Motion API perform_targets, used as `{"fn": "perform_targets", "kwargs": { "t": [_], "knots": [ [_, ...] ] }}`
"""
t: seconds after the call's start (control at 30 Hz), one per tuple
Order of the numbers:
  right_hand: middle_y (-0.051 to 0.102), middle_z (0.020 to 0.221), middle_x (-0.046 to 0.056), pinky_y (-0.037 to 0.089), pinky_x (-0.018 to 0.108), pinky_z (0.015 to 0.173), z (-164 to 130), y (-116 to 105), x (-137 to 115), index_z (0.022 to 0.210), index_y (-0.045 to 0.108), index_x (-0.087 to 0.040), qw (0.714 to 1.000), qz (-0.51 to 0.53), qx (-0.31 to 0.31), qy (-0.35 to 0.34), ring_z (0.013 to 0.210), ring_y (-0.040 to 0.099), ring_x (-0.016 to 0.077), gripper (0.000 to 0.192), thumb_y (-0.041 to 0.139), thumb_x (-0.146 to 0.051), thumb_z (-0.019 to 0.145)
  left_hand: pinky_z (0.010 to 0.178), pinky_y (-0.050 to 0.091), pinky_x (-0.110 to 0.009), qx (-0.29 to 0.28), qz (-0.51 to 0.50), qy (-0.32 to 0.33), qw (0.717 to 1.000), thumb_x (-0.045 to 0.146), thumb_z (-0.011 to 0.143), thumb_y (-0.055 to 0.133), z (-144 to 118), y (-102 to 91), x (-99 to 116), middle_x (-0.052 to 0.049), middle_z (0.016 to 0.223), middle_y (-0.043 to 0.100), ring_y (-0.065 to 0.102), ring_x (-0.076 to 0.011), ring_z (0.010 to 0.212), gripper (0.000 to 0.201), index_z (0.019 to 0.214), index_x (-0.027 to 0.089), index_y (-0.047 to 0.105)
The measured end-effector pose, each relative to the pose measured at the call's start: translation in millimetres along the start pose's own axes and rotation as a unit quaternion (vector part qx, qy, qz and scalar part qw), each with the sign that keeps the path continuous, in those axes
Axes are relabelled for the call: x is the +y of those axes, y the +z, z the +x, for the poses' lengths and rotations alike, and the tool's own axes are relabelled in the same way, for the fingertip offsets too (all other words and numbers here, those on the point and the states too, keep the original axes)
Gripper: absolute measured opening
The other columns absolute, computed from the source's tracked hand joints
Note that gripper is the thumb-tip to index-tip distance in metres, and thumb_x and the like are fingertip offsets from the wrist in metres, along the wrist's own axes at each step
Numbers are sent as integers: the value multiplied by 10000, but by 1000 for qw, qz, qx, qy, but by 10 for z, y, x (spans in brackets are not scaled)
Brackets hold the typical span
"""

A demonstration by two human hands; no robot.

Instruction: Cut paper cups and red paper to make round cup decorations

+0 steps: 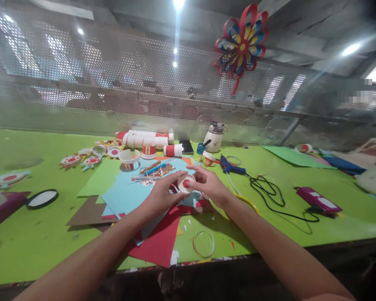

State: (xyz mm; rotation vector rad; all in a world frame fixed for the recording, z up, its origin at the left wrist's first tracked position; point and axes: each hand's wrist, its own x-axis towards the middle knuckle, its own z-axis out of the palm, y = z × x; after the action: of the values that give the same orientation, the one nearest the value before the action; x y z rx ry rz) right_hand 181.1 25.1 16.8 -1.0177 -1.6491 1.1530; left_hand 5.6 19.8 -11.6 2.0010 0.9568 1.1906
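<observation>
Left hand (pixel 163 196) and right hand (pixel 208 184) together pinch one paper cup (pixel 185 182); one glue gun (pixel 230 167) nearby.

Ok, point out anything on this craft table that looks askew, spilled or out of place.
The red paper sheet hangs over the front edge of the green table. Small paper scraps are scattered around it. Both hands, left hand and right hand, hold a small paper cup. Nothing looks spilled or broken.

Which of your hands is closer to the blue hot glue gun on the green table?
Right. The right hand lies just below-left of the blue hot glue gun, apart from it; the left hand is farther left.
</observation>
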Motion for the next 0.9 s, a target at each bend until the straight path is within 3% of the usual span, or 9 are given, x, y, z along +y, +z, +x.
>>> {"fn": "perform_targets", "kwargs": {
  "t": [0.1, 0.33, 0.43, 0.53, 0.63, 0.7, 0.77, 0.8, 0.9],
  "knots": [
    [606, 701, -28, 447, 258, 601, -18, 6, 23, 1183, 535, -161, 999, 34, -6, 25, 642, 588, 141, 564, 696, -285, 657, 733, 509, -318, -11, 14, 12, 1000, 248, 720, 686, -3, 3, -16, -80, 1132, 625, 587, -192, 924, 523, 1224, 220, 550],
    [632, 664, -29, 449, 249, 551, -35, 41, 99, 1128, 590, -176, 996, 67, -3, 53, 587, 589, 132, 502, 706, -267, 648, 695, 491, -318, -25, 62, 30, 997, 288, 715, 698, 3, 0, -32, -47, 916, 604, 549, -158, 763, 499, 1196, 212, 587],
    [645, 679, -9, 464, 261, 568, -32, 15, 92, 1122, 600, -161, 997, 64, 5, 46, 611, 602, 142, 503, 722, -282, 650, 730, 492, -330, -21, 78, 33, 996, 307, 721, 691, 7, -6, -40, -67, 978, 609, 558, -179, 840, 510, 1209, 216, 576],
    [654, 714, 13, 489, 283, 611, 7, -86, 89, 1072, 621, -157, 997, 55, 55, 18, 669, 620, 159, 458, 725, -339, 664, 754, 501, -325, 6, 79, 24, 997, 316, 692, 712, 37, -52, -25, -93, 1074, 608, 555, -212, 971, 511, 1179, 205, 600],
    [636, 665, 11, 478, 280, 598, 70, -245, 108, 915, 657, -145, 988, 38, 150, -23, 628, 594, 147, 350, 717, -388, 671, 748, 506, -319, 85, 83, -3, 993, 342, 669, 719, 105, -195, 18, -77, 1053, 630, 578, -215, 955, 461, 1106, 215, 644],
    [545, 506, -32, 436, 264, 531, 105, -342, 131, 749, 659, -137, 976, 28, 210, -45, 483, 494, 106, 274, 687, -405, 701, 747, 501, -319, 201, 76, -45, 976, 394, 653, 720, 164, -346, 41, -68, 1004, 650, 601, -207, 884, 427, 1032, 202, 672],
    [398, 394, -81, 382, 256, 471, 127, -404, 157, 644, 632, -144, 965, 26, 254, -61, 388, 358, 76, 289, 650, -418, 735, 740, 489, -313, 336, 40, -83, 937, 453, 634, 719, 224, -509, 38, -65, 935, 667, 608, -196, 826, 457, 989, 169, 674],
    [341, 376, -96, 357, 254, 451, 133, -420, 169, 628, 623, -149, 960, 26, 270, -68, 372, 307, 69, 300, 635, -425, 746, 720, 488, -304, 374, 4, -85, 923, 475, 651, 698, 250, -581, 23, -68, 913, 666, 606, -184, 797, 472, 991, 150, 665],
    [312, 388, -99, 298, 250, 428, 144, -430, 192, 664, 626, -159, 951, 27, 296, -85, 379, 276, 71, 293, 610, -437, 757, 680, 484, -278, 403, -75, -98, 907, 482, 646, 694, 294, -705, -49, -58, 880, 658, 591, -148, 741, 488, 975, 124, 648]
  ]
}}
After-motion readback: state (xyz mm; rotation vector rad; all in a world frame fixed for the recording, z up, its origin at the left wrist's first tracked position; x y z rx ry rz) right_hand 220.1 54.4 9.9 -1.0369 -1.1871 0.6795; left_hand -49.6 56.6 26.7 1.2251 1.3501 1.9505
